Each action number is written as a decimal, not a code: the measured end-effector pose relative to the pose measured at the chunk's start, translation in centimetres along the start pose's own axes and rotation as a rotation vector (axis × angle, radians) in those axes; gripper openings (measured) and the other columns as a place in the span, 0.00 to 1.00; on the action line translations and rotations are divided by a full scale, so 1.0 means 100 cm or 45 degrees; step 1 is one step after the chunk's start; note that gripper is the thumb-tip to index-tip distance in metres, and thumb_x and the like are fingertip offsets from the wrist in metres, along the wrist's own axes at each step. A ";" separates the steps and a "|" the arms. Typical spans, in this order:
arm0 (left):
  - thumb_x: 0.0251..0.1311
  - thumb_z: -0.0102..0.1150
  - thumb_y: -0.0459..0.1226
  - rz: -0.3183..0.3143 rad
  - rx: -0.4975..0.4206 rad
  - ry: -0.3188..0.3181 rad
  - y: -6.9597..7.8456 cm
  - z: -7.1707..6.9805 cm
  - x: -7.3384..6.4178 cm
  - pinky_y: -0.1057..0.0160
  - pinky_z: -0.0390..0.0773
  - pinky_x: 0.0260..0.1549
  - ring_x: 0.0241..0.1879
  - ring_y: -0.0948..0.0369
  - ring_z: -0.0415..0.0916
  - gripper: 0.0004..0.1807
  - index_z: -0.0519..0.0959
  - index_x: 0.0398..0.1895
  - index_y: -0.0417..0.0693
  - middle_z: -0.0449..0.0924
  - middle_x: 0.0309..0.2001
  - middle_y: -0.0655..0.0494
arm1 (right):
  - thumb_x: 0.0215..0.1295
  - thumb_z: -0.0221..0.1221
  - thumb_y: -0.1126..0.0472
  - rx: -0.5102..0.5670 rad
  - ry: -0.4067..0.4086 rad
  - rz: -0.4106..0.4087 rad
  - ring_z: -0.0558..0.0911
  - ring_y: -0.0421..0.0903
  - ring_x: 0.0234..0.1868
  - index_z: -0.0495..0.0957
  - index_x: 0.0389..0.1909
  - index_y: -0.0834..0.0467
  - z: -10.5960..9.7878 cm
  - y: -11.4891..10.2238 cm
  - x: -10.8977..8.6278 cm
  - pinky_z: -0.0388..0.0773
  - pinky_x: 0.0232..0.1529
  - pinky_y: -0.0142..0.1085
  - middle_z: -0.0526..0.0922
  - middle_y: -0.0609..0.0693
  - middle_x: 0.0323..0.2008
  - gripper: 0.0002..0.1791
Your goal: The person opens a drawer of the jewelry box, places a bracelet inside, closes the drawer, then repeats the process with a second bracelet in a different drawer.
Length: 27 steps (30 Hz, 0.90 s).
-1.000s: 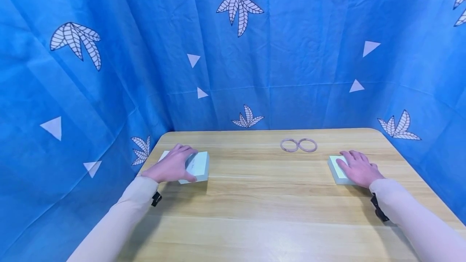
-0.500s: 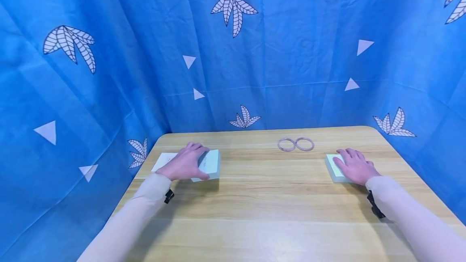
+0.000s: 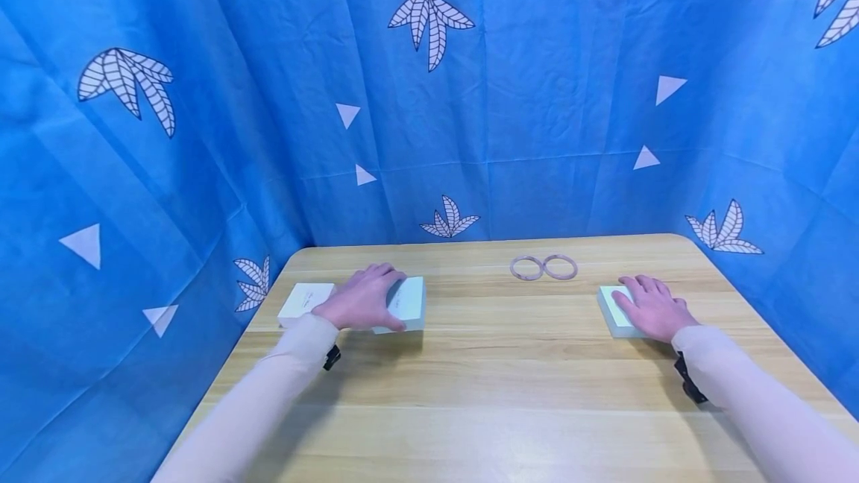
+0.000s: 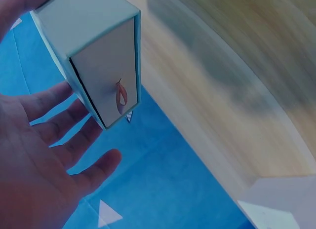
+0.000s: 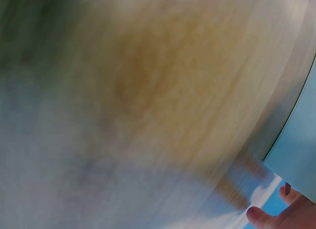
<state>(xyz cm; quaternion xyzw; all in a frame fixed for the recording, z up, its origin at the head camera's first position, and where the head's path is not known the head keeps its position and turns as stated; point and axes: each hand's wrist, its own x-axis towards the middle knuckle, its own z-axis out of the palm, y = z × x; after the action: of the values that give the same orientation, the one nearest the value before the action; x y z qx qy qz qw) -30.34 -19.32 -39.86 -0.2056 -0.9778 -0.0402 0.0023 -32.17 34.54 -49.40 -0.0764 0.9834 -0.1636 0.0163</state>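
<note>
My left hand [image 3: 365, 298] grips a pale green drawer box [image 3: 409, 298] from above, thumb on the near side and fingers over the far side. A shadow falls on the table below it. The left wrist view shows the box's end, a light drawer front [image 4: 106, 71] with a small reddish-brown loop pull [image 4: 121, 96]. At the right, my right hand [image 3: 652, 308] holds a similar pale green box [image 3: 615, 308], the palm covering much of it. In the right wrist view only this box's corner [image 5: 296, 145], a dark tab and some fingertips [image 5: 259, 216] show.
A white box [image 3: 305, 300] with small print lies near the table's left edge, by my left wrist. Two thin pale rings [image 3: 526, 268] lie side by side at the back of the wooden table [image 3: 496, 379]. A blue patterned curtain [image 3: 537, 95] surrounds the back and sides.
My left hand has carried its green box to the right, uncovering the white box behind it. The right hand and its box stay in place; the head view has shifted slightly.
</note>
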 end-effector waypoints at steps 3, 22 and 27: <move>0.37 0.72 0.65 0.015 0.001 -0.009 0.005 0.001 0.004 0.49 0.69 0.62 0.60 0.56 0.67 0.52 0.71 0.69 0.56 0.72 0.64 0.58 | 0.77 0.30 0.33 0.000 -0.006 0.002 0.51 0.79 0.69 0.56 0.75 0.61 0.000 0.000 0.000 0.53 0.54 0.82 0.52 0.76 0.72 0.42; 0.36 0.72 0.65 0.084 -0.033 0.024 0.034 0.001 0.029 0.47 0.70 0.60 0.57 0.58 0.68 0.52 0.71 0.68 0.55 0.72 0.62 0.57 | 0.77 0.31 0.32 0.014 -0.019 -0.001 0.51 0.79 0.69 0.56 0.75 0.62 0.001 0.002 0.003 0.54 0.54 0.81 0.52 0.76 0.72 0.43; 0.36 0.73 0.65 0.127 -0.027 0.029 0.042 0.000 0.035 0.51 0.72 0.56 0.54 0.59 0.68 0.52 0.72 0.67 0.54 0.73 0.58 0.58 | 0.77 0.32 0.32 0.029 -0.039 0.006 0.51 0.79 0.69 0.56 0.75 0.64 -0.001 0.003 0.003 0.54 0.55 0.81 0.51 0.77 0.72 0.44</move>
<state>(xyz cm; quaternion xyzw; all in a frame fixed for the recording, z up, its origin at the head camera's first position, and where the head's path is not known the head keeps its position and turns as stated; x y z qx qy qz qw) -31.82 -14.05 -39.42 -0.2534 -0.9658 -0.0527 0.0132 -32.48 34.78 -49.44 -0.0765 0.9813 -0.1734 0.0326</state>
